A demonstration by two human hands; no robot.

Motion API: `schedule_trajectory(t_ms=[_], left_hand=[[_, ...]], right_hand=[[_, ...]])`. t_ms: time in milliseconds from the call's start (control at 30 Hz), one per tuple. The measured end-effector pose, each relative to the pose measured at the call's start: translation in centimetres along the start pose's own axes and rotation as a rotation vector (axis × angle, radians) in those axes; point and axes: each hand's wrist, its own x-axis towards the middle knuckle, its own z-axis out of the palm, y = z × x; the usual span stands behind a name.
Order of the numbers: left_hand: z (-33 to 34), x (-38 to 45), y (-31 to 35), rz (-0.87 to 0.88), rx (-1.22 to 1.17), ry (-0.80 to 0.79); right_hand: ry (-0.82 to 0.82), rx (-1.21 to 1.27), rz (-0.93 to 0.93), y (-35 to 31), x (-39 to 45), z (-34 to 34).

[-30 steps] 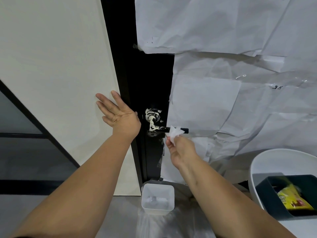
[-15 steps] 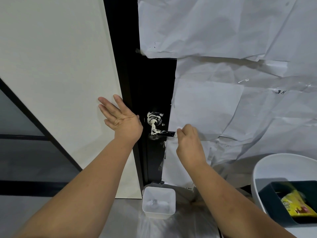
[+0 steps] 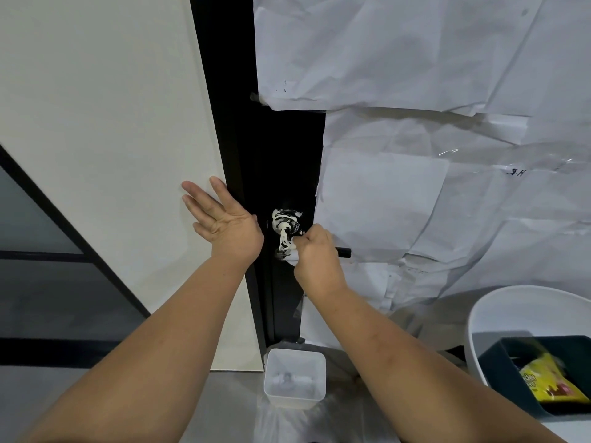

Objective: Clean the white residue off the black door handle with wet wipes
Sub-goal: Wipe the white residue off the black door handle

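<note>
The black door handle (image 3: 343, 251) sticks out to the right from a black door strip; its round base (image 3: 285, 220) is smeared with thick white residue. My right hand (image 3: 315, 255) is wrapped round the lever near the base, gripping a white wet wipe (image 3: 291, 256) against it, so most of the lever is hidden. Only the lever's black tip shows past my knuckles. My left hand (image 3: 224, 220) lies flat with straight fingers on the cream wall panel just left of the door edge.
White paper sheets (image 3: 415, 155) cover the door to the right of the handle. A small white bin (image 3: 294, 378) stands on the floor below. At the lower right a white round table (image 3: 499, 314) carries a dark box (image 3: 511, 366) with a yellow packet (image 3: 550, 382).
My right hand slid the wipe left along the lever, from its tip to the smeared base. The lever's tip is now bare and black. My left hand stayed on the wall.
</note>
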Motion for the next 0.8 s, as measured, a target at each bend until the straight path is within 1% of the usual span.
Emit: schedule_trajectory(t_ms=[100, 167, 300, 467, 633, 800], left_hand=[[-0.1, -0.1, 0.0, 0.010, -0.003, -0.017], [-0.1, 0.0, -0.1, 0.023, -0.006, -0.022], [0.0, 0.0, -0.2, 0.030, -0.018, -0.003], [0.0, 0.0, -0.3, 0.020, -0.006, -0.020], [-0.1, 0.1, -0.4, 0.035, -0.016, -0.057], [-0.1, 0.1, -0.4, 0.042, -0.031, -0.040]], right_hand=[[-0.015, 0.017, -0.039, 0.5, 0.0, -0.5], [-0.015, -0.026, -0.058, 0.6, -0.2, -1.1], [-0.001, -0.041, -0.021, -0.1, -0.2, -1.0], [0.052, 0.044, -0.051, -0.6, 0.3, 0.7], [0.001, 0.127, -0.142, 0.6, -0.1, 0.5], [0.068, 0.187, -0.198, 1.3, -0.7, 0.6]])
